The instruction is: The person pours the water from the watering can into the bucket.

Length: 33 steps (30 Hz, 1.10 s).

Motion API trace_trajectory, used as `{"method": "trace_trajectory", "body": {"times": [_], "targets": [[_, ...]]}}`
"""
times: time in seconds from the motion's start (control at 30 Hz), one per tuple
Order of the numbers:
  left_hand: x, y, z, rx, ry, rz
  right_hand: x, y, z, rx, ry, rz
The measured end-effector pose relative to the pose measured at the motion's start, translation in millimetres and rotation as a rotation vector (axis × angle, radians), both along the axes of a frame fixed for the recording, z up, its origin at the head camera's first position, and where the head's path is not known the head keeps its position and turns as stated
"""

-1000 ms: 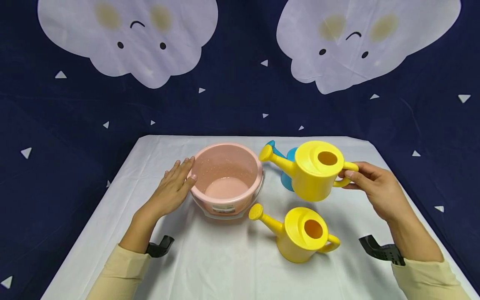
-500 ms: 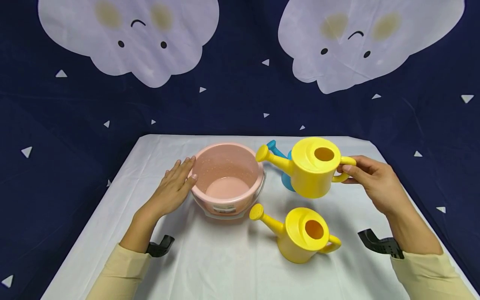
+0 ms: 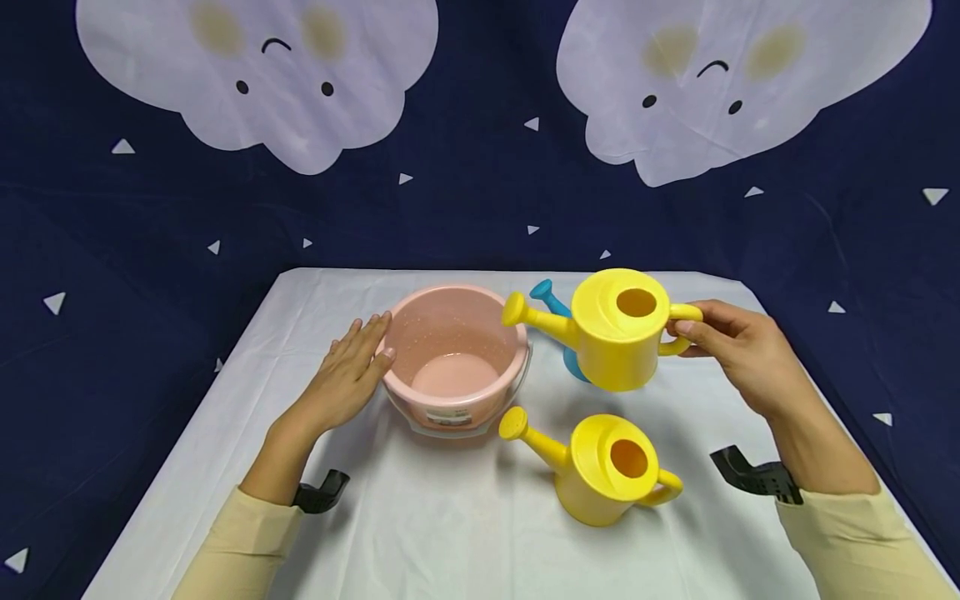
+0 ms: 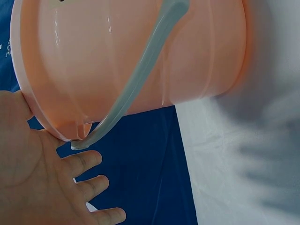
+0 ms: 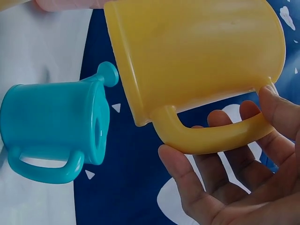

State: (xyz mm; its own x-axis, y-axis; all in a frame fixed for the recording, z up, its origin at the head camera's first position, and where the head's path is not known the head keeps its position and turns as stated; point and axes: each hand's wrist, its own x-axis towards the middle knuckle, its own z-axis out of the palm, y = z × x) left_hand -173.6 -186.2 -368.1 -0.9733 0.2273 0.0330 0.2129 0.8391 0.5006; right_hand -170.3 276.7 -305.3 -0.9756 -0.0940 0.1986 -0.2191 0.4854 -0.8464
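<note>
My right hand (image 3: 742,350) holds a yellow watering can (image 3: 618,333) by its handle, lifted over the table, its spout toward the bucket. In the right wrist view the fingers curl round the yellow handle (image 5: 211,136). A pink bucket (image 3: 450,400) with a grey bail handle (image 4: 136,84) stands upright left of it, a few droplets on its inner wall. Against the bucket's left rim rests my left hand (image 3: 337,379), its fingers straight. A second yellow watering can (image 3: 603,479) stands on the table in front.
A blue watering can (image 5: 51,122) stands behind the lifted yellow one, partly hidden in the head view. All stand on a table with a white cloth (image 3: 420,533). A dark blue backdrop (image 3: 480,217) with cloud shapes hangs behind the table.
The right hand has moved the held yellow watering can slightly left and up, toward the bucket. The left hand, the bucket and the front watering can have stayed in place.
</note>
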Motion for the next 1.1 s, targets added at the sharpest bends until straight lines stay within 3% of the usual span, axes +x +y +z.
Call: {"method": "trace_trajectory", "body": {"times": [0.4, 1.1], "targets": [[0.1, 0, -0.9, 0.005, 0.014, -0.001, -4.1, -7, 12.7, 0.073, -0.002, -0.008], [-0.2, 2, -1.6, -0.004, 0.014, -0.003, -15.0, -18, 18.5, 0.063, 0.034, -0.019]]}}
